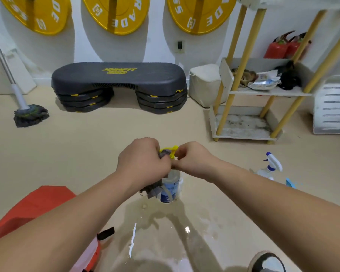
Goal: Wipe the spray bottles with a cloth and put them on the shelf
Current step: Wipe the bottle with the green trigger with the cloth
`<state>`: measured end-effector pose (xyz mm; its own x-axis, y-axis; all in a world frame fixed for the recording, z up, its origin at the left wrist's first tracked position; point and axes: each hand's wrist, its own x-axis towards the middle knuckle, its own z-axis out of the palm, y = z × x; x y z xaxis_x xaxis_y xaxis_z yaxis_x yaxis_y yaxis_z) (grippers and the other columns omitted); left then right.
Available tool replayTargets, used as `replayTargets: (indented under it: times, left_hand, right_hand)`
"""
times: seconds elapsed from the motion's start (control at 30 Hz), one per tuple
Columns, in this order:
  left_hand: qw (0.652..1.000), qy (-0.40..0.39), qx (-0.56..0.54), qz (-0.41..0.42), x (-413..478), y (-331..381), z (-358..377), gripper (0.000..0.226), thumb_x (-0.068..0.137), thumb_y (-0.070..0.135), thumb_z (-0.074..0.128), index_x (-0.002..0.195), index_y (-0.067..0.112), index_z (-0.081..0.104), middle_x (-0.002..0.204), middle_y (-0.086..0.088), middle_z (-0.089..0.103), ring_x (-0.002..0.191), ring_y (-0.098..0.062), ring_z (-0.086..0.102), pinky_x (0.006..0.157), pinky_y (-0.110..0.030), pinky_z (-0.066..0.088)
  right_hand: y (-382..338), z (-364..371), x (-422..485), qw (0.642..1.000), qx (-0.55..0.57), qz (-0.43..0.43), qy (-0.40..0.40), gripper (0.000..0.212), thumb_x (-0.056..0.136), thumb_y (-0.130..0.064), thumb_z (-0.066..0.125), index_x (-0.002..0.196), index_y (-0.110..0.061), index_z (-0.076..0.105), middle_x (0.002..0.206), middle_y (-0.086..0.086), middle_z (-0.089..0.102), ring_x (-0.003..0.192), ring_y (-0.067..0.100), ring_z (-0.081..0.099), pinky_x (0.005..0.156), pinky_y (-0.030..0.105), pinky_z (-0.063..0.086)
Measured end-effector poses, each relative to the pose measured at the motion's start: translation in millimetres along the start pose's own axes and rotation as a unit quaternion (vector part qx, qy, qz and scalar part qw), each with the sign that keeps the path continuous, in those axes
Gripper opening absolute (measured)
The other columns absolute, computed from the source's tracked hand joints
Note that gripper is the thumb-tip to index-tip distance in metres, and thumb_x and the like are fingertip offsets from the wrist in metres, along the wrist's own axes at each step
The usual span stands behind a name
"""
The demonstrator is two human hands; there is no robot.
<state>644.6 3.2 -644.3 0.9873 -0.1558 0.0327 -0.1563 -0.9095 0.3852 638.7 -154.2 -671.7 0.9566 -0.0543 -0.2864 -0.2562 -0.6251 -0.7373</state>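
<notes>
Since the left hand [143,160] is clenched round a grey cloth [153,190] pressed against the top of the spray bottle [170,189], with the cloth's tail hanging down the bottle's side, the likeliest slip is the body twisting or dropping, because both grips sit high, up at the yellow spray head [170,151]. Whether the base rests on the floor or hangs just above it cannot be told. Beneath lies a shiny wet patch [165,222], which could make the bottle slide if it is set down there. The right hand [192,160] pinches the neck just under the trigger, fingers curled; a squeeze too far forward might fire spray onto the cloth or floor. Further right, a second spray bottle [271,167] with a white and blue head stands on the floor, where a careless swing or step could tip it. As for contents, the held bottle is translucent with a blue label and a dip tube showing; its fill level is unclear. On the shelf [243,136] at the right, the bottom tier is stained and holds no goods, while the middle tier carries a crumpled packet [263,83] and dark bundles.
</notes>
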Motion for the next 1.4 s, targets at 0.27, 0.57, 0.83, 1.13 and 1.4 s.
replayTargets:
  times: [0.27, 0.57, 0.83, 1.13, 1.4]
  left_hand:
    - [0.967, 0.076, -0.24, 0.041, -40, 68, -38, 0.034, 0.083, 0.042, 0.075, 0.067, 0.016, 0.062, 0.062, 0.0, 0.062, 0.069, -0.023, 0.062, 0.059, -0.034, 0.048]
    - [0.857, -0.181, -0.472, -0.1, -39, 38, -33, 0.018, 0.092, 0.029, 0.073, 0.08, 0.018, 0.065, 0.083, -0.013, 0.074, 0.069, -0.021, 0.062, 0.057, -0.025, 0.043]
    - [0.912, 0.065, -0.405, 0.025, -25, 35, -24, 0.024, 0.105, 0.038, 0.054, 0.093, 0.019, 0.062, 0.075, 0.012, 0.064, 0.067, -0.005, 0.058, 0.063, -0.023, 0.047]
    - [0.9, -0.032, -0.36, 0.242, -30, 44, 9, 0.017, 0.102, 0.038, 0.053, 0.094, 0.029, 0.065, 0.095, 0.012, 0.064, 0.102, -0.016, 0.057, 0.085, -0.023, 0.044]
    - [0.893, -0.024, -0.44, 0.09, -13, 56, 8, 0.014, 0.102, 0.026, 0.065, 0.089, 0.022, 0.07, 0.078, -0.009, 0.069, 0.065, -0.01, 0.058, 0.056, -0.021, 0.05]
  right_hand:
    - [-10, -53, -65, 0.984, 0.002, -0.057, 0.171, 0.025, 0.092, -0.027, 0.063, 0.075, -0.008, 0.064, 0.06, 0.004, 0.056, 0.057, 0.018, 0.044, 0.057, 0.032, 0.039]
    - [19, -82, -67, 0.991, 0.005, -0.066, 0.115, 0.01, 0.096, -0.015, 0.066, 0.094, -0.018, 0.075, 0.085, -0.011, 0.078, 0.08, -0.004, 0.069, 0.064, 0.007, 0.047]
    - [13, -73, -59, 0.984, -0.056, -0.152, 0.079, 0.01, 0.094, -0.016, 0.066, 0.094, -0.021, 0.075, 0.092, -0.008, 0.077, 0.094, 0.007, 0.069, 0.086, 0.033, 0.057]
    - [15, -64, -59, 0.979, -0.076, -0.185, 0.03, 0.013, 0.082, -0.008, 0.063, 0.077, -0.019, 0.06, 0.071, -0.006, 0.061, 0.064, 0.004, 0.052, 0.056, 0.014, 0.043]
    - [24, -62, -53, 0.983, -0.048, -0.169, 0.051, 0.024, 0.088, -0.015, 0.062, 0.065, -0.019, 0.059, 0.062, -0.001, 0.059, 0.06, 0.013, 0.05, 0.059, 0.023, 0.046]
